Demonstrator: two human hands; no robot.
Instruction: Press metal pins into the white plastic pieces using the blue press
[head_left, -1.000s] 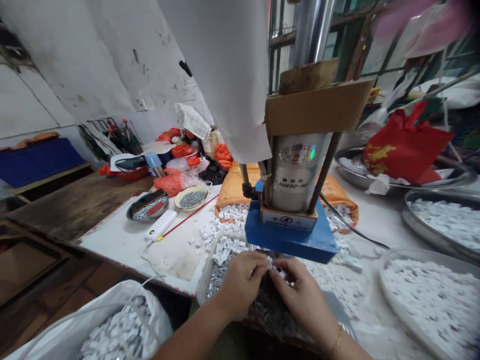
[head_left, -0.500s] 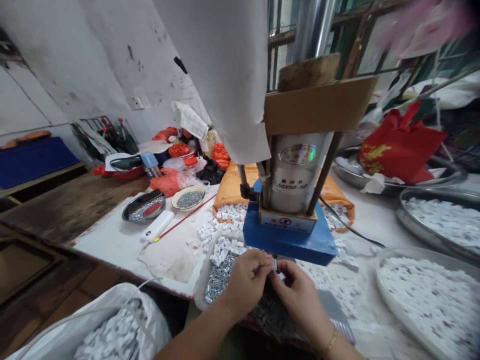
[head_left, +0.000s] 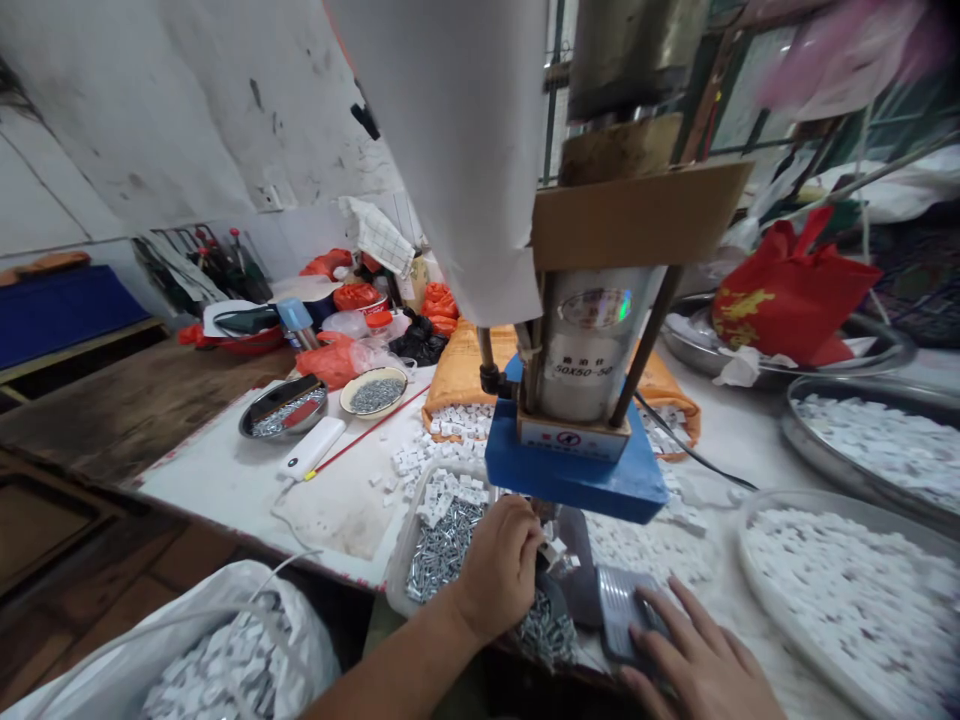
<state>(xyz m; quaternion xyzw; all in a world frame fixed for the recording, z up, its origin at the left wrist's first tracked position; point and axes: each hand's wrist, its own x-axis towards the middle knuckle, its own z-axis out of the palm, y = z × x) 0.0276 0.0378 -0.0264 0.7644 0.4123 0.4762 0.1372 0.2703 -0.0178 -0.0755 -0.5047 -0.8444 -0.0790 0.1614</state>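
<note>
Hands (head_left: 495, 572) near press (head_left: 576, 472), right (head_left: 701, 662) seemingly on grey block (head_left: 621, 600); tub (head_left: 399, 577) beside left (head_left: 491, 578).

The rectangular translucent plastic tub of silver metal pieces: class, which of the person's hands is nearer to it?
Left. The left hand is close beside the tub; the right hand is farther off, its fingers over a ridged grey rectangular slab.

— Any room on the left?
— Some, over the table (head_left: 352, 525), between the power bank (head_left: 311, 448) and the tub (head_left: 397, 587).
— And straight ahead?
— Blocked by the press (head_left: 577, 470), just beyond the left hand (head_left: 496, 572).
— On the right?
— Tight: grey box (head_left: 615, 600) under the right hand (head_left: 705, 660), tray (head_left: 759, 575) farther out, narrow strip of table between, white pieces (head_left: 637, 545) at its far end.
</note>
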